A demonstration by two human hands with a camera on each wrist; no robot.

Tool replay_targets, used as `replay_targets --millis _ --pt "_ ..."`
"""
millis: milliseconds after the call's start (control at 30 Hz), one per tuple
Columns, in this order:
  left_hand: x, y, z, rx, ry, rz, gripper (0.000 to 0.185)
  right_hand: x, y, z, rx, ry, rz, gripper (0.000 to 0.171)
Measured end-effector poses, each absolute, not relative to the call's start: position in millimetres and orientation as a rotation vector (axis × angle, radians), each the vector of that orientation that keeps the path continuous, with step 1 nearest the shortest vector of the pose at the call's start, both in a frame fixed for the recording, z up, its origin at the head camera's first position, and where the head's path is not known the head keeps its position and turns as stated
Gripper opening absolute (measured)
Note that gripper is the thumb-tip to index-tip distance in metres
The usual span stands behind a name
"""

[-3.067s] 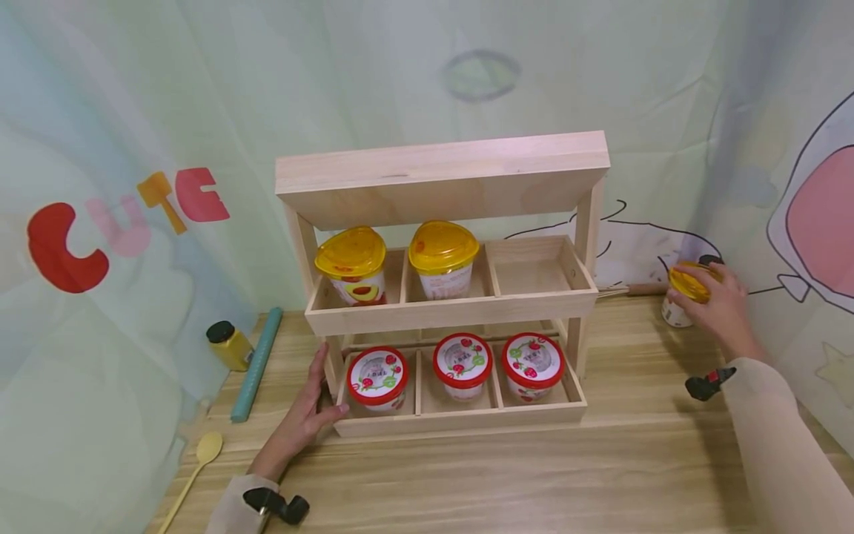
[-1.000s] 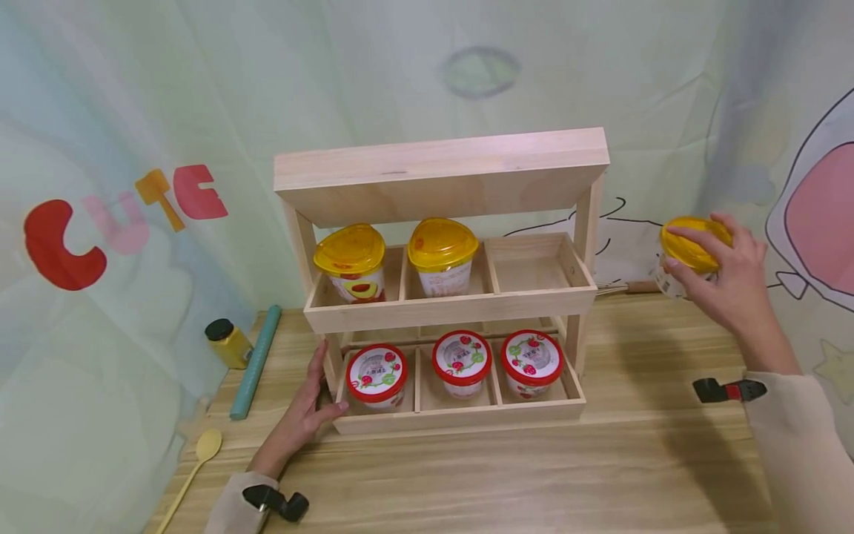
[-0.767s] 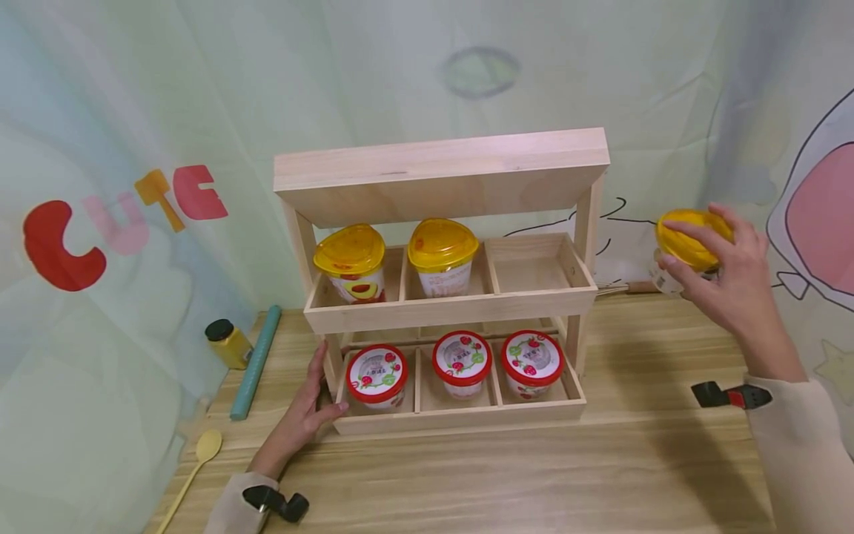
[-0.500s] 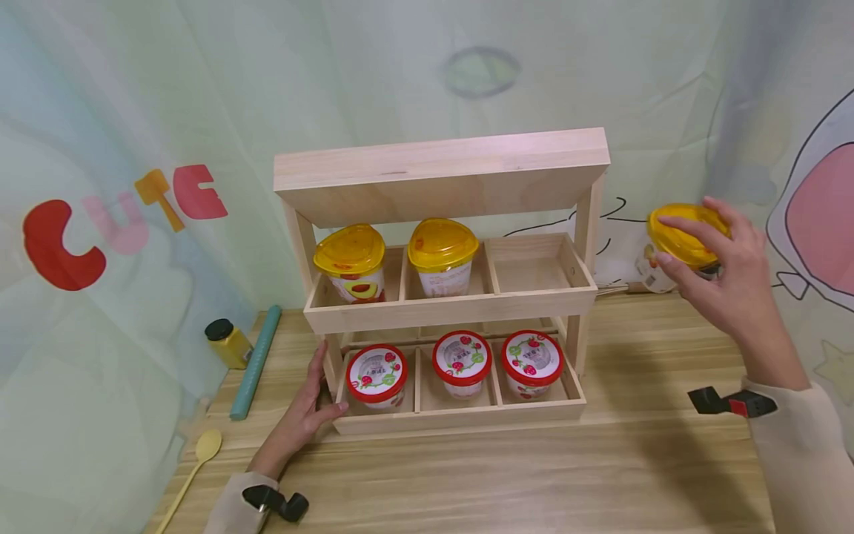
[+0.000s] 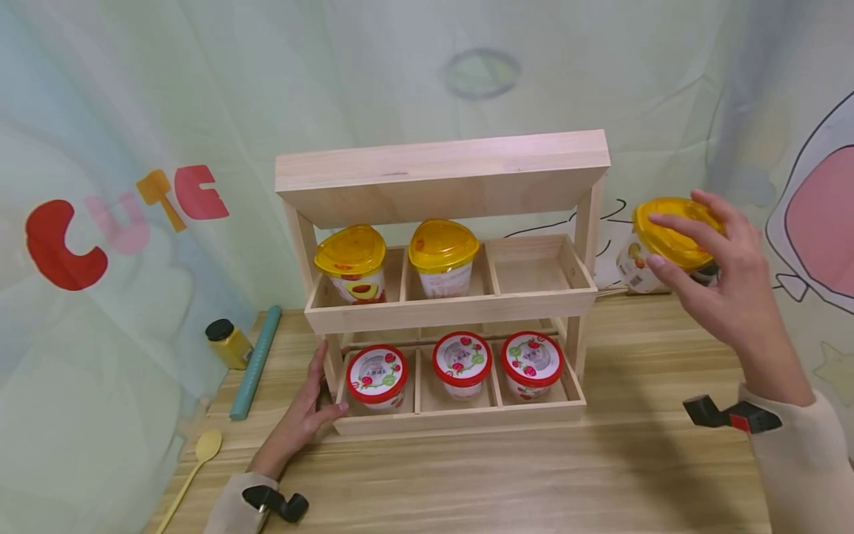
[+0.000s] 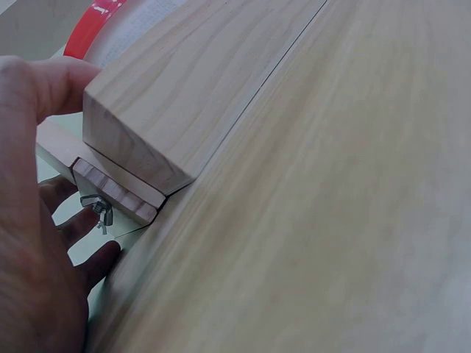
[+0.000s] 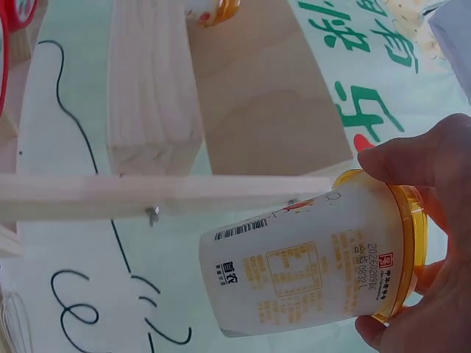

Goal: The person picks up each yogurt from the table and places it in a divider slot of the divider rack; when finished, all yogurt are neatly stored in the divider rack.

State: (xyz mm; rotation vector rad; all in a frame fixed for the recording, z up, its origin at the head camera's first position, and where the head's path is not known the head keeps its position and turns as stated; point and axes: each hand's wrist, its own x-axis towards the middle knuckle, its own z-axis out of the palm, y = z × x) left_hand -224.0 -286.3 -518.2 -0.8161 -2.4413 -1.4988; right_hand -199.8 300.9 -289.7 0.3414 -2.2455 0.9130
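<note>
**K:** Wood-grain table [image 5: 507, 482], cartoon cloth backdrop behind. Head view: wooden rack [image 5: 443, 285] sits mid-table. Right hand [image 5: 723, 278] holds a yellow-lidded cup [image 5: 657, 245] in the air, right of the rack, about level with its upper shelf, fingers curled over the lid.

**M:** Left hand?

**K:** Left hand [image 5: 303, 415] lies against the rack's lower left corner, fingers straight.

**M:** Left wrist view?

**K:** Left hand [image 6: 37, 243] touches the rack's base corner [image 6: 154, 118]; thumb on top, fingers beside it.

**M:** Right wrist view?

**K:** Cup [image 7: 309, 257] tilted on its side in the right hand [image 7: 434, 243], just outside the rack's post [image 7: 151, 81].
</note>
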Motion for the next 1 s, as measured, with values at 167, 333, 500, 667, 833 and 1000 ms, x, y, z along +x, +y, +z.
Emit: replay_targets --millis 167,333,500,667,833,1000 --pt "-224 -286 -517 -0.816 -2.446 -1.508 0.114 -193 292 -283 0.411 -2.222 0.921 0.046" --pt "-222 -286 -517 -0.811 -2.455 -1.502 0.112 -189 281 -276 0.479 -2.203 0.950 0.046" --pt "-221 -286 -517 -0.826 -2.449 -1.484 0.111 -190 270 -275 0.531 -2.202 0.977 0.046" --pt "-219 -286 -517 -0.857 -2.428 -1.498 0.111 -193 260 -274 0.558 -2.210 1.002 0.047" --pt "-219 -286 -516 -0.832 -2.449 -1.497 0.111 -197 254 -274 0.550 -2.229 1.011 0.048" --pt "-220 -286 -516 -0.834 -2.451 -1.506 0.112 -204 247 -276 0.569 -2.216 1.039 0.048"
